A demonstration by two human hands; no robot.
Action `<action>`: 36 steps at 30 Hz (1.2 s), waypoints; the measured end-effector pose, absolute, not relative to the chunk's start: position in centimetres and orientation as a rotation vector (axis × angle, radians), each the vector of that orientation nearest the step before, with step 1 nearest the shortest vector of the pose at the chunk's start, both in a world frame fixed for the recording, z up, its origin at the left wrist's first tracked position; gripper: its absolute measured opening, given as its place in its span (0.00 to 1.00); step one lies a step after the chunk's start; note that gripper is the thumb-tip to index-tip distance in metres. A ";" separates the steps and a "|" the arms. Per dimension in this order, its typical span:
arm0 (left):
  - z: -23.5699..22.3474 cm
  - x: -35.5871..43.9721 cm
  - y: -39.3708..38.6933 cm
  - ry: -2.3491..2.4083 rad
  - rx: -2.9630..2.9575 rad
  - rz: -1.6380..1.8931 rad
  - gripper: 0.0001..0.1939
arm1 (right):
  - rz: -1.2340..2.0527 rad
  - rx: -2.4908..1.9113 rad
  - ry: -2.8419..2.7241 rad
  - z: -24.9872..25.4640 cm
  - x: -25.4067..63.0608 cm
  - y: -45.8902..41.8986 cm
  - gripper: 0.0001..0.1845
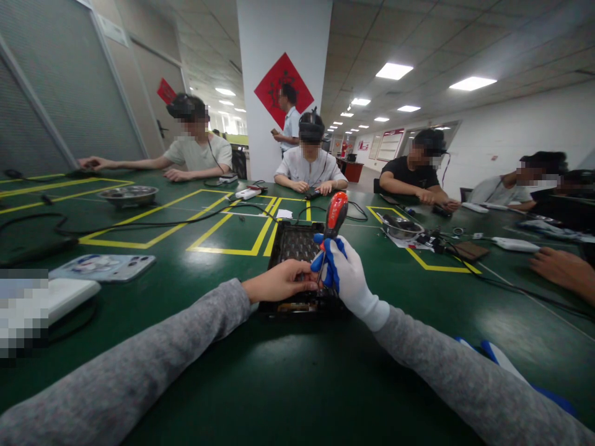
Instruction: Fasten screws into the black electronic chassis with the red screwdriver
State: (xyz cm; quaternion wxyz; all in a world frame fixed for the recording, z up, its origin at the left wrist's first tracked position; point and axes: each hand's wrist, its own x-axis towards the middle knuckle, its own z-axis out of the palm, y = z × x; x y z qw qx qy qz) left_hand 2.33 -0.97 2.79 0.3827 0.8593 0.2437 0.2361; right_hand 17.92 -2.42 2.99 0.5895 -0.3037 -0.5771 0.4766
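Observation:
A black flat device, like an opened laptop base, lies on the green table in front of me. My bare left hand rests on its near part, fingers curled and pinched at a spot I cannot make out. My right hand, in a white glove with blue fingertips, grips a screwdriver with a red and black handle. The screwdriver stands nearly upright, its tip down on the device beside my left fingers.
Metal bowls sit at the left and right. A phone-like case and a white box lie at my left. Cables cross the table. Several people sit around it; another person's hand rests at the right. A spare glove lies by my right arm.

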 end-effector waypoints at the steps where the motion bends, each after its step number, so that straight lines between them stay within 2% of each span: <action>1: 2.8 2.3 -1.0 0.633 2.186 0.601 0.10 | 1.097 -0.701 -1.340 3.0 17.9 -2.4 0.17; 9: 2.2 2.3 -0.7 0.643 2.173 0.645 0.10 | 0.995 -0.715 -1.346 3.2 17.7 -2.4 0.14; 15: 2.3 2.2 -0.7 0.552 2.191 0.641 0.09 | 1.142 -0.680 -1.332 2.9 18.0 -2.4 0.16; 23: 2.2 2.3 -0.8 0.718 2.161 0.649 0.11 | 1.103 -0.659 -1.296 2.9 17.8 -2.3 0.15; 31: 2.4 2.1 -0.8 0.573 2.215 0.676 0.10 | 1.131 -0.718 -1.336 3.2 18.0 -2.6 0.17; 36: 2.4 2.1 -0.8 0.649 2.239 0.671 0.11 | 1.111 -0.698 -1.319 3.3 17.9 -2.6 0.15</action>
